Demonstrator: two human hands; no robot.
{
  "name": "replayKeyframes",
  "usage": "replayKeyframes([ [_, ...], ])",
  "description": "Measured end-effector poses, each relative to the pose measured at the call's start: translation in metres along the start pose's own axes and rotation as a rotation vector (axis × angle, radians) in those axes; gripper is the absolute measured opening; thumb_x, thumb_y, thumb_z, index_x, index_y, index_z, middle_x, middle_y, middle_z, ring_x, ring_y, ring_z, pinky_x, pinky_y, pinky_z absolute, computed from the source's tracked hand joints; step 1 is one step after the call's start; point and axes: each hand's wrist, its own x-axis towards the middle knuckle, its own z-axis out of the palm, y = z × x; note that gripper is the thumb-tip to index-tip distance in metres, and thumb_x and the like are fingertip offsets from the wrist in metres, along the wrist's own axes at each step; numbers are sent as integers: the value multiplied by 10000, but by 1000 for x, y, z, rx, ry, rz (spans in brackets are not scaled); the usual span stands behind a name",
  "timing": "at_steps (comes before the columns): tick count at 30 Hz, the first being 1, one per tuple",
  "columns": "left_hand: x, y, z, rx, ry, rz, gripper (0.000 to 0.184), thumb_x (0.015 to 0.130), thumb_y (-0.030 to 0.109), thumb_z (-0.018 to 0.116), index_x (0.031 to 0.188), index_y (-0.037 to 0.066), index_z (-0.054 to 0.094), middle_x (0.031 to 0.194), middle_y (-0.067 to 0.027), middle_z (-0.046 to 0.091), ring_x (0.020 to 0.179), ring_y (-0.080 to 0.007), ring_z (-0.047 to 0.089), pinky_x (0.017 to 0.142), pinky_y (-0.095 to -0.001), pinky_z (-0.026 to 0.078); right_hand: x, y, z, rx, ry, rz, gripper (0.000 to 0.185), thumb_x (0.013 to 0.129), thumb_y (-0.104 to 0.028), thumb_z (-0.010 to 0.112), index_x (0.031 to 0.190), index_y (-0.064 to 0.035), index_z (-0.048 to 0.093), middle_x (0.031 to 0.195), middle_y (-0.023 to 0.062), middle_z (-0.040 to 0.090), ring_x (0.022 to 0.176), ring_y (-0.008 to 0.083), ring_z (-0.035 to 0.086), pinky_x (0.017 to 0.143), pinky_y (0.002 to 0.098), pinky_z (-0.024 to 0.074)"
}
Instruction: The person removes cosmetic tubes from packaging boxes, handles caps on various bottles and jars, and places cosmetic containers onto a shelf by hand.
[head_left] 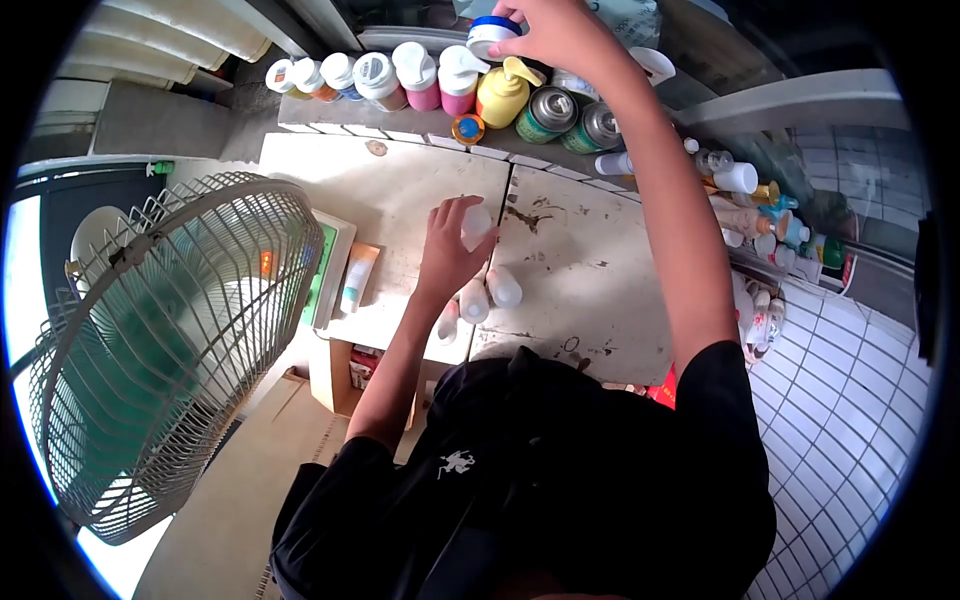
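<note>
High on the ledge, my right hand [548,36] has its fingers closed on a white jar [490,46] with a blue lid. Over the worn white tabletop [580,262], my left hand [450,255] is wrapped round a translucent white bottle [477,222]. Just below that hand are more frosted bottles: one by the wrist [448,322], one in the middle [474,300] and one on the right [505,288]. Under the jar, a yellow pump bottle [503,98] stands beside two pink bottles with white tops [458,82].
A large wire-caged fan [180,350] stands at the left. A digital scale [328,262] and an orange-and-white tube [357,278] lie near it. Open-topped cans [548,112] and white-capped bottles [378,82] line the ledge. Several small bottles [738,178] crowd the right sill.
</note>
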Motion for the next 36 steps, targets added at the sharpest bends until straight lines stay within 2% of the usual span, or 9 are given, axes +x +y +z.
replayKeyframes([
  [8, 12, 7, -6, 3, -15, 14, 520, 886, 242, 792, 1316, 53, 570, 1253, -152, 605, 1177, -352, 568, 995, -451, 473, -1, 25, 22, -166, -110, 149, 371, 829, -283, 753, 1136, -74, 736, 1029, 222, 727, 967, 383, 696, 848, 470, 537],
  [9, 21, 7, -6, -25, 47, 11, 532, 883, 254, 794, 1309, 34, 563, 1234, -171, 599, 1146, -362, 571, 981, -460, 474, -3, 42, 39, -31, -7, 134, 246, 908, -201, 744, 1119, -76, 723, 978, 119, 769, 815, 260, 738, 763, 360, 566],
  [13, 72, 8, -7, -17, 254, 9, 582, 840, 238, 832, 1289, 18, 534, 1146, -187, 585, 1043, -359, 606, 879, -448, 514, -20, 35, 30, 44, 59, 188, 217, 925, -208, 708, 1088, -68, 740, 972, 133, 766, 832, 291, 734, 792, 379, 559],
  [15, 92, 2, -6, 1, 267, 16, 599, 815, 231, 852, 1277, 27, 530, 1132, -183, 583, 1045, -358, 603, 874, -452, 513, -21, 34, 32, 133, -82, 255, 242, 941, -207, 709, 1111, -35, 734, 958, 146, 771, 842, 241, 748, 785, 331, 563],
  [22, 114, -15, 0, 72, 260, 12, 549, 762, 212, 887, 1139, 58, 520, 1086, -155, 591, 899, -331, 632, 760, -438, 535, -15, 39, 38, 117, -137, 251, 339, 934, -339, 725, 1085, -35, 742, 926, 142, 769, 853, 252, 746, 797, 345, 558],
  [24, 115, -13, -2, 82, 250, 1, 534, 762, 208, 886, 1119, 60, 517, 1071, -150, 594, 876, -322, 634, 742, -435, 536, -11, 38, 35, 20, -368, 363, 398, 935, -402, 720, 1085, -34, 745, 915, 128, 769, 833, 248, 735, 792, 352, 552],
  [28, 114, -11, -2, 68, 255, -5, 519, 766, 201, 881, 1100, 61, 509, 1032, -142, 586, 852, -306, 620, 740, -434, 527, -11, 46, 54, 70, -309, 380, 493, 910, -486, 732, 1092, -28, 742, 894, 125, 761, 798, 241, 714, 784, 355, 546],
  [30, 115, -14, -1, 66, 264, 4, 517, 767, 200, 880, 1098, 60, 508, 1026, -140, 581, 841, -302, 614, 737, -434, 523, -14, 46, 65, 71, -13, 282, 511, 871, -573, 729, 1046, -94, 755, 834, 135, 733, 743, 317, 688, 712, 418, 530],
  [36, 115, -16, -1, 59, 263, 29, 511, 772, 196, 877, 1095, 55, 506, 1015, -135, 567, 822, -295, 599, 728, -431, 511, -6, 49, 61, 39, -178, 328, 479, 876, -563, 722, 1091, -136, 750, 862, 107, 747, 825, 316, 713, 749, 418, 548],
])
